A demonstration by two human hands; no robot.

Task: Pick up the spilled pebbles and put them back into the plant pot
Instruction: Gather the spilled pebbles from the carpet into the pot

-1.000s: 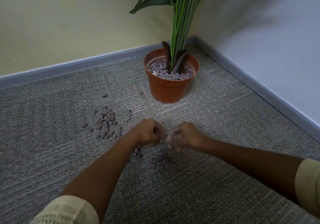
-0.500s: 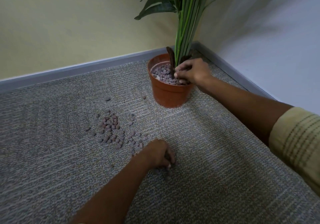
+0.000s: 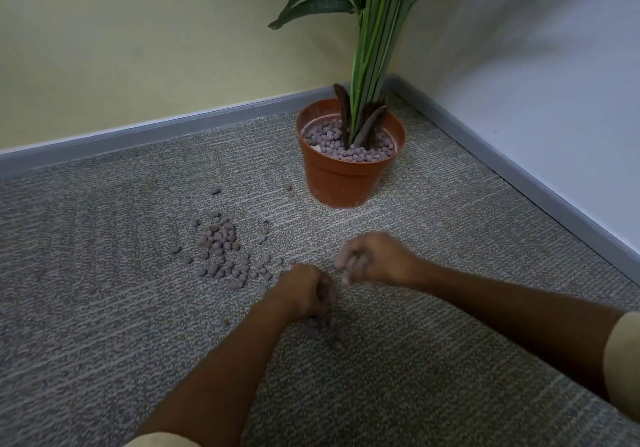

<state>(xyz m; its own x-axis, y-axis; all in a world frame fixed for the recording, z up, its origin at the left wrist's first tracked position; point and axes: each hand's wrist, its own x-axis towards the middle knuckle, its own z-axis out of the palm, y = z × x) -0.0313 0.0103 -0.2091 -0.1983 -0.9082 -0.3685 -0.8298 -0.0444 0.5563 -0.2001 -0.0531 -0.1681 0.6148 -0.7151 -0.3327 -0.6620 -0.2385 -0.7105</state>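
Terracotta-orange plastic makes up the plant pot [image 3: 349,173], which stands on the grey carpet [image 3: 104,308] at about 12 o'clock from my hands, tucked into the corner where the yellow wall [image 3: 138,48] meets the white wall [image 3: 554,83]. Green stems [image 3: 372,48] rise from its middle, and mauve pebbles cover its surface up close to the rim.

Most of the spilled pebbles [image 3: 221,249] lie in a loose patch on the carpet at roughly 10 o'clock from my left hand, well apart from the pot. A few strays sit farther out toward 11 o'clock, one of them near the foot of the pot. A smaller, dimmer cluster lies right under my left hand, on its 6 o'clock side.

My left hand [image 3: 306,290] is low over the carpet with its fingers curled in tight like a fist; whether it grips any pebbles I cannot tell. My right hand [image 3: 375,259] is just beside it at about 2 o'clock, a little nearer the pot, fingers bent downward and loosely gathered. It is blurred, so I cannot tell whether it holds anything or how far it is closed.

Pale yellow sleeve cuffs show at the bottom and right edges of the view.
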